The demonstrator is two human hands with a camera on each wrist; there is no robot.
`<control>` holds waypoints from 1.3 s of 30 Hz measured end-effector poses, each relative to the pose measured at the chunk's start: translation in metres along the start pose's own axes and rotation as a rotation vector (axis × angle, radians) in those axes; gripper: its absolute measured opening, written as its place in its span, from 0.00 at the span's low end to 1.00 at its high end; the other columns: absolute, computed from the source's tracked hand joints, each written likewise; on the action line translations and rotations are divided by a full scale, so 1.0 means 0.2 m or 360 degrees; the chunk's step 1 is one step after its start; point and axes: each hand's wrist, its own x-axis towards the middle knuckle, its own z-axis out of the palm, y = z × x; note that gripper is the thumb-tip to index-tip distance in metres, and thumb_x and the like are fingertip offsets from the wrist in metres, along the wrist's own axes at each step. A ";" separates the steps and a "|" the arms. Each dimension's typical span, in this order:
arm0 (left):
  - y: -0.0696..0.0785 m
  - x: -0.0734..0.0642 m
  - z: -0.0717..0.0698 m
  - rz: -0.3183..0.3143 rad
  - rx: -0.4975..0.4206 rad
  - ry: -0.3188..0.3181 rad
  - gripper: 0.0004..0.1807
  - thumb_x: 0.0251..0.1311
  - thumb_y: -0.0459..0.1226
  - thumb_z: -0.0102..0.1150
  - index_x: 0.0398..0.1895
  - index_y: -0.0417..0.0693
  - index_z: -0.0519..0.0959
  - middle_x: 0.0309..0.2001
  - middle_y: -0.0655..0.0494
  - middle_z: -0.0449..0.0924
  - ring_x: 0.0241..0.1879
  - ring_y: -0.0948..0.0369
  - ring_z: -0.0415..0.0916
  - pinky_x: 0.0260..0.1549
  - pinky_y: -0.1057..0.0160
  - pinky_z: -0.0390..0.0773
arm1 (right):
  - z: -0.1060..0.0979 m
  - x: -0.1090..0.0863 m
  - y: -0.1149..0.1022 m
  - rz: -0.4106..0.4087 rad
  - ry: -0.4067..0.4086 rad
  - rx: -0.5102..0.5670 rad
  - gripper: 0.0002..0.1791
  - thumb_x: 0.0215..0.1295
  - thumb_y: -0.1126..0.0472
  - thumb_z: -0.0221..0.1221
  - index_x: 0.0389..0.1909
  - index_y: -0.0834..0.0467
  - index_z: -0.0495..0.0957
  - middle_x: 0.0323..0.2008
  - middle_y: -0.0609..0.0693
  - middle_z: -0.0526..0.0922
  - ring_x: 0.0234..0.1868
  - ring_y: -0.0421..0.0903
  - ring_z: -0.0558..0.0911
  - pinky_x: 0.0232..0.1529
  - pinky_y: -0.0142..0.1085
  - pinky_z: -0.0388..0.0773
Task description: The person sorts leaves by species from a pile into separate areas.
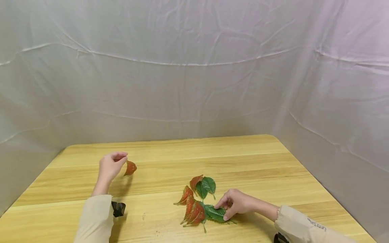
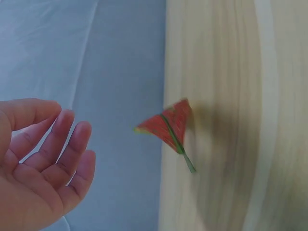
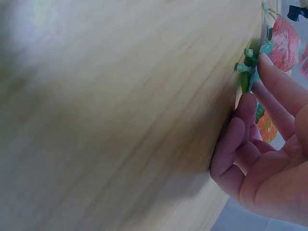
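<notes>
Red leaves [image 1: 196,216]: at least five visible, four in a cluster midway between the left and right edges of the table [image 1: 258,162], well apart from its far edge. Red leaf No. 5 [image 1: 130,168] is separate, in the left half, nearer the far edge; whether it touches the tabletop cannot be told.

Green leaves [image 1: 208,185]: at least four visible, two at the cluster's far end, the others at its right side. Overlap prevents an exact count.

Left hand [image 1: 112,165]: quantity one; grip released, fingers loosely bent. The left wrist view shows a gap between fingertips and the single red leaf.

Right hand [image 1: 238,204]: quantity one; thumb and fingers pinch one green leaf [image 1: 215,212] at the cluster's right side.

Sleeves [image 1: 94,216]: two, beige.
</notes>
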 end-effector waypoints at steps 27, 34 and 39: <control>0.30 -0.08 0.18 0.0276 -0.0200 -0.0231 0.09 0.58 0.32 0.55 0.40 0.38 0.79 0.36 0.47 0.80 0.35 0.54 0.74 0.31 0.61 0.73 | 0.00 0.00 0.00 0.0035 0.0023 0.0026 0.17 0.43 0.70 0.66 0.38 0.71 0.79 0.20 0.51 0.75 0.22 0.32 0.68 0.19 0.23 0.63; 0.35 -0.13 0.26 0.0317 -0.0228 -0.0323 0.08 0.57 0.33 0.56 0.38 0.40 0.80 0.34 0.51 0.80 0.33 0.56 0.74 0.29 0.61 0.73 | 0.00 0.00 0.01 0.0036 0.0027 0.0037 0.17 0.43 0.70 0.67 0.38 0.70 0.79 0.20 0.49 0.75 0.21 0.32 0.67 0.19 0.24 0.63; 0.37 -0.16 0.32 0.0338 -0.0276 -0.0358 0.06 0.56 0.31 0.57 0.36 0.41 0.80 0.32 0.53 0.80 0.31 0.58 0.75 0.29 0.62 0.74 | 0.01 0.00 0.02 0.0020 0.0025 0.0035 0.17 0.43 0.70 0.67 0.38 0.71 0.79 0.20 0.49 0.75 0.21 0.32 0.67 0.19 0.24 0.63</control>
